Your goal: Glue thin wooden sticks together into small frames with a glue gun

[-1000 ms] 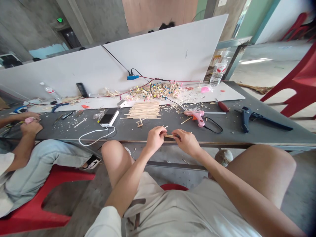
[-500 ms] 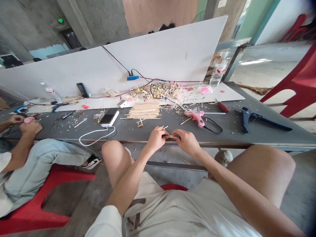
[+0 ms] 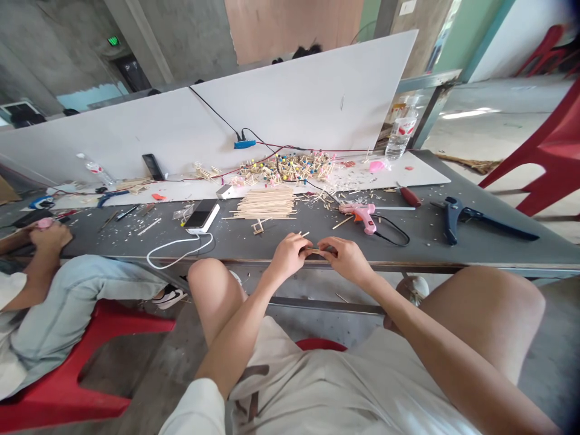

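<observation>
As the person sits at the near edge of the worktop (image 3: 430,241), left hand (image 3: 287,257) and right hand (image 3: 347,260) each pinch one end of a short stick piece (image 3: 312,250). Fingertips are closed on it and it is held just over the edge, between the two hands. Can't tell if it's one stick or several glued together.

Progress, my read: well into a batch, nowhere near the end.
- Done: a heap of beaded stick assemblies (image 3: 290,166) at the back, plus one small stick frame (image 3: 257,227) on its own just behind the left hand.
- Left: the stack of raw sticks (image 3: 265,203) between heap and hands looks largely unused.
- The pink glue gun (image 3: 360,212) lies on its side to the right of the stack, cable looped, near the hands but touching neither.

Surface: dark grey, littered with offcuts and chips. A phone (image 3: 202,215) sits left of the stack, with a white cable (image 3: 179,248) trailing to the edge. A red-handled tool (image 3: 410,195) and a blue-black cutter (image 3: 457,214) lie further right, well apart from the hands. A water bottle (image 3: 401,133) stands at the far right.

Room: bare concrete walls. A white board (image 3: 294,109) stands along the back of the worktop, with a blue plug (image 3: 244,144) and wires against it. There is a red chair (image 3: 548,157) on the right. A co-worker's hand (image 3: 48,235) at the left end is on something pink.
</observation>
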Demonstrator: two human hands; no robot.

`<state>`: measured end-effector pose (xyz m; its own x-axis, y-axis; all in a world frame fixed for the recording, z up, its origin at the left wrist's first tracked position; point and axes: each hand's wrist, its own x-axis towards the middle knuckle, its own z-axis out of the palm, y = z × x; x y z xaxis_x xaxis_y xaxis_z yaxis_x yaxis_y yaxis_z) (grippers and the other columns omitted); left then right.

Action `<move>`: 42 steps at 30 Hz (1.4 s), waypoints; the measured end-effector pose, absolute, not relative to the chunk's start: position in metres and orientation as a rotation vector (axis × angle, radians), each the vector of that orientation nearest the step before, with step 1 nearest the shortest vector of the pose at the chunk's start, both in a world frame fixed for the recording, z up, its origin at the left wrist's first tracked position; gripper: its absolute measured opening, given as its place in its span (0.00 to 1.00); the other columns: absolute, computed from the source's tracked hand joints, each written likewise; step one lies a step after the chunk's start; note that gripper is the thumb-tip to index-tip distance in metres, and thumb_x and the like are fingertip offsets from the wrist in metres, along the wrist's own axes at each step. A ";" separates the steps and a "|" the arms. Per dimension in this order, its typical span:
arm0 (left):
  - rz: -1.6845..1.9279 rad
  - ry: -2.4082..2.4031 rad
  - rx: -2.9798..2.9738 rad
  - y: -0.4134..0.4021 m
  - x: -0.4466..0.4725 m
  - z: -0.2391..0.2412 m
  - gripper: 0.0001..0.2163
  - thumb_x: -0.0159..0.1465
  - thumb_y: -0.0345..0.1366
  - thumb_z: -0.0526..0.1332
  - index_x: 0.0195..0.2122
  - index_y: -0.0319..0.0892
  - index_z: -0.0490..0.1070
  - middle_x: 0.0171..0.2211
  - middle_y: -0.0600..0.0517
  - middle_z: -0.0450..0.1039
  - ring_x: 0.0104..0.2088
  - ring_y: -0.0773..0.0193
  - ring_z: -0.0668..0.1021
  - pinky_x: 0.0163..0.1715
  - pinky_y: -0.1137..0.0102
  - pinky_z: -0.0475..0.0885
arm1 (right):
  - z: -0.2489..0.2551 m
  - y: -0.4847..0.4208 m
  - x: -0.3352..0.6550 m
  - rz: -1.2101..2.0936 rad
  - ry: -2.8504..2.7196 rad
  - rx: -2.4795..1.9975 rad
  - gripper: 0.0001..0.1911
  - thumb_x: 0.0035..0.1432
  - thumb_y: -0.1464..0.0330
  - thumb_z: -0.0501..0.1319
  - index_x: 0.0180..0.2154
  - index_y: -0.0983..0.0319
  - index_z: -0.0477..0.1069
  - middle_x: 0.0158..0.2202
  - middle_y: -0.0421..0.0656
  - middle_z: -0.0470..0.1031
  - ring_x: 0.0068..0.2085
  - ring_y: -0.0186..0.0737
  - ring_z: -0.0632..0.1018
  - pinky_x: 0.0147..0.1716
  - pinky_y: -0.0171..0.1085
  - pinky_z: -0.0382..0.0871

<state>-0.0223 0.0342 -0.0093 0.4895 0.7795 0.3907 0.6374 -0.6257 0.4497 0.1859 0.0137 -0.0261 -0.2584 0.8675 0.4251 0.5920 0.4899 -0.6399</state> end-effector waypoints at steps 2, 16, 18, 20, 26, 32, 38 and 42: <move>0.848 1.190 2.505 0.035 -0.022 -0.010 0.07 0.66 0.26 0.64 0.42 0.41 0.80 0.38 0.47 0.80 0.44 0.56 0.78 0.44 0.64 0.75 | -0.026 0.015 0.189 0.481 -1.959 -1.201 0.08 0.59 0.72 0.63 0.42 0.59 0.76 0.38 0.42 0.82 0.32 0.39 0.78 0.34 0.36 0.69; 0.937 1.141 2.531 0.036 -0.020 -0.013 0.05 0.67 0.31 0.65 0.38 0.41 0.81 0.35 0.48 0.78 0.40 0.58 0.77 0.41 0.65 0.74 | -0.031 0.017 0.189 0.363 -1.952 -1.180 0.11 0.63 0.73 0.60 0.42 0.58 0.81 0.40 0.44 0.83 0.30 0.39 0.77 0.32 0.37 0.68; 0.924 1.137 2.551 0.035 -0.020 -0.013 0.07 0.67 0.27 0.63 0.37 0.41 0.81 0.34 0.48 0.78 0.40 0.58 0.77 0.41 0.66 0.74 | -0.031 0.017 0.188 0.349 -1.968 -1.156 0.11 0.63 0.73 0.60 0.39 0.58 0.82 0.39 0.44 0.83 0.32 0.40 0.79 0.34 0.37 0.68; 0.917 1.135 2.562 0.035 -0.020 -0.013 0.08 0.66 0.25 0.62 0.37 0.41 0.81 0.35 0.48 0.79 0.40 0.58 0.76 0.41 0.66 0.74 | -0.032 0.017 0.188 0.336 -1.974 -1.147 0.11 0.64 0.73 0.61 0.38 0.58 0.82 0.38 0.44 0.83 0.33 0.40 0.79 0.35 0.37 0.69; 0.849 1.137 2.628 0.037 -0.021 -0.015 0.10 0.67 0.24 0.61 0.36 0.40 0.82 0.35 0.46 0.78 0.40 0.58 0.76 0.41 0.65 0.74 | -0.036 0.020 0.185 0.295 -1.955 -1.225 0.09 0.64 0.69 0.63 0.39 0.57 0.84 0.39 0.44 0.82 0.32 0.39 0.79 0.34 0.37 0.70; 0.869 1.152 2.591 0.039 -0.019 -0.018 0.10 0.66 0.24 0.62 0.36 0.41 0.83 0.34 0.47 0.77 0.39 0.59 0.76 0.40 0.66 0.73 | -0.034 0.026 0.182 0.295 -1.976 -1.341 0.08 0.63 0.69 0.65 0.37 0.56 0.85 0.39 0.44 0.80 0.32 0.38 0.78 0.35 0.37 0.69; 0.870 1.209 2.505 0.040 -0.014 -0.015 0.08 0.65 0.25 0.64 0.35 0.42 0.84 0.33 0.48 0.77 0.38 0.60 0.76 0.40 0.67 0.72 | -0.024 0.034 0.182 0.422 -2.013 -1.348 0.06 0.57 0.73 0.68 0.30 0.58 0.83 0.35 0.42 0.79 0.31 0.37 0.77 0.34 0.36 0.66; 0.836 1.270 2.448 0.042 -0.011 -0.013 0.08 0.63 0.24 0.65 0.34 0.41 0.84 0.32 0.48 0.77 0.38 0.59 0.76 0.39 0.67 0.71 | -0.024 0.032 0.179 0.470 -1.982 -1.324 0.10 0.57 0.75 0.66 0.35 0.56 0.83 0.38 0.41 0.82 0.33 0.38 0.78 0.35 0.36 0.67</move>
